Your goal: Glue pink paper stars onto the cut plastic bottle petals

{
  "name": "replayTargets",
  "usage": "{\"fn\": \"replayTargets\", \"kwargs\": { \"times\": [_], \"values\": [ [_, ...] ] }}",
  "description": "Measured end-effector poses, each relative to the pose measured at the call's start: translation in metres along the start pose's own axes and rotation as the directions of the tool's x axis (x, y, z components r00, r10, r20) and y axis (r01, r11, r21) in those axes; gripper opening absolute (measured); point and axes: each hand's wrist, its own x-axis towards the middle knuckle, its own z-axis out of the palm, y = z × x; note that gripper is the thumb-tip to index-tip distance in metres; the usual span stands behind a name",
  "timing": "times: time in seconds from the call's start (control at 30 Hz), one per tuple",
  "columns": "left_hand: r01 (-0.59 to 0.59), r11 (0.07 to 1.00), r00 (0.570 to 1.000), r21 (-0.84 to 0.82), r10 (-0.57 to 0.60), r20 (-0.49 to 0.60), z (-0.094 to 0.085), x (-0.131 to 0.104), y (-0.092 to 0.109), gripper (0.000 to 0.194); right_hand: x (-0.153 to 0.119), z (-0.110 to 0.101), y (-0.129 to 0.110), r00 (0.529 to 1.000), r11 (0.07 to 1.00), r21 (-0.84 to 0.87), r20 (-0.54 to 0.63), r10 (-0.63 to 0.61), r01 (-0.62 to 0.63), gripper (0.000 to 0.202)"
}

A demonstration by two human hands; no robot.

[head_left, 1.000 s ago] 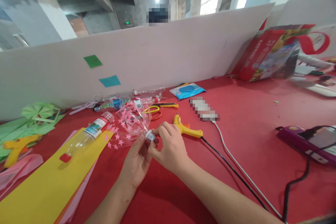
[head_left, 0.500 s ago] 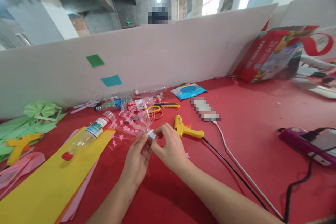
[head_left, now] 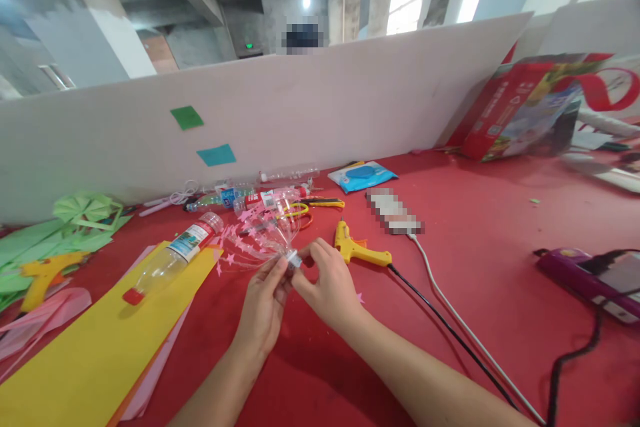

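Observation:
Between my two hands is a cut plastic bottle top point(head_left: 293, 258), its clear strips fanned out away from me. Pink paper stars point(head_left: 245, 230) sit along the strips. My left hand point(head_left: 267, 287) is closed around the bottle neck, thumb on top. On the neck's other side, the fingers of my right hand point(head_left: 323, 280) pinch its near end. A yellow hot glue gun point(head_left: 363, 250) lies just beyond my right hand, with a loose pink star point(head_left: 360, 297) by that wrist. Past the strips, scissors with yellow and red handles point(head_left: 295, 212) are partly covered.
To the left, a clear bottle point(head_left: 175, 257) lies on yellow paper point(head_left: 100, 340), near a second glue gun point(head_left: 47, 273) and green paper point(head_left: 90, 210). Several bottles point(head_left: 270, 199) and a wipes pack point(head_left: 363, 177) line the white partition point(head_left: 325, 107). Cables point(head_left: 450, 307) cross at right.
Both hands keep hold of the bottle neck, with only slight finger movement. The whole view has shifted a little, so everything sits slightly lower and to the right.

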Motion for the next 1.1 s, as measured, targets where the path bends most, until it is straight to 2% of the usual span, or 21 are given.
{"fn": "replayTargets", "kwargs": {
  "times": [0.33, 1.1],
  "values": [
    [-0.059, 0.994, 0.998, 0.092, 0.056, 0.039, -0.0011, 0.0002, -0.0007, 0.02, -0.0032, 0.0043, 0.0005, 0.997, 0.988, 0.137, -0.021, 0.081, -0.077, 0.005],
    [-0.092, 0.993, 0.995, 0.079, 0.088, 0.048, -0.0016, -0.0007, -0.0031, 0.017, -0.0034, 0.0033, 0.0001, 0.995, 0.982, 0.164, 0.027, 0.094, -0.097, 0.005]
  ]
}}
